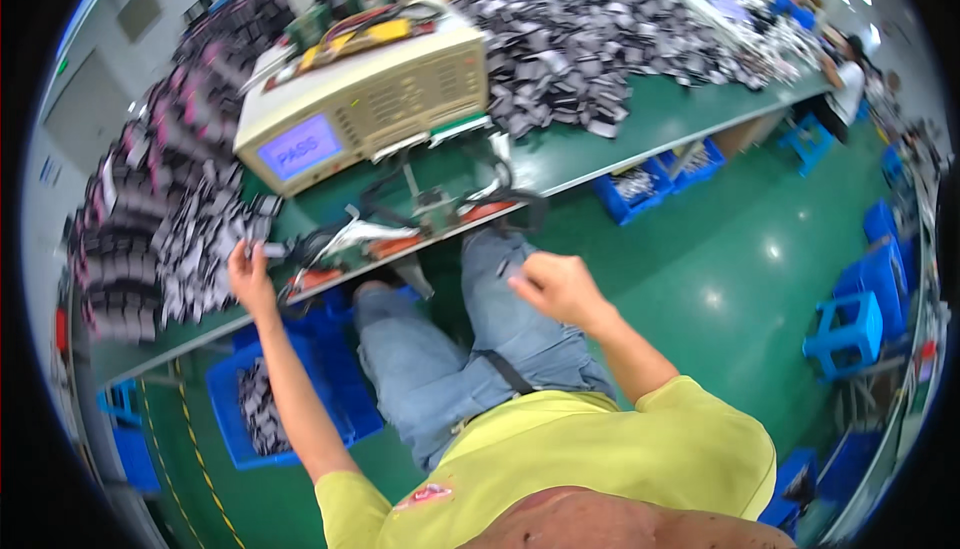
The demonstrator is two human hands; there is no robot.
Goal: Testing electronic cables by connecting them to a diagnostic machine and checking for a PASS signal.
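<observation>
My left hand point(252, 277) is at the left part of the bench, beside a loose heap of small flat grey-and-black pieces point(195, 259). Its thumb and fingers are closed around one small flat grey piece point(274, 249). Over my right thigh, my right hand point(562, 287) is raised with curled fingers. A tiny dark thing point(503, 269) shows near its fingertips; whether they grip it is unclear. Between my hands, a small metal fixture point(436, 211) with cables and orange pads point(395, 246) lines the bench edge. Behind it stands a beige test instrument point(375, 99) with a lit screen.
A large heap of grey-and-black pieces point(560, 44) covers the far green bench point(680, 109). Bundled stacks point(120, 294) stand at the left. Blue bins point(232, 419) sit under the bench, and a blue stool point(845, 334) is at the right. Another person point(845, 89) sits far right.
</observation>
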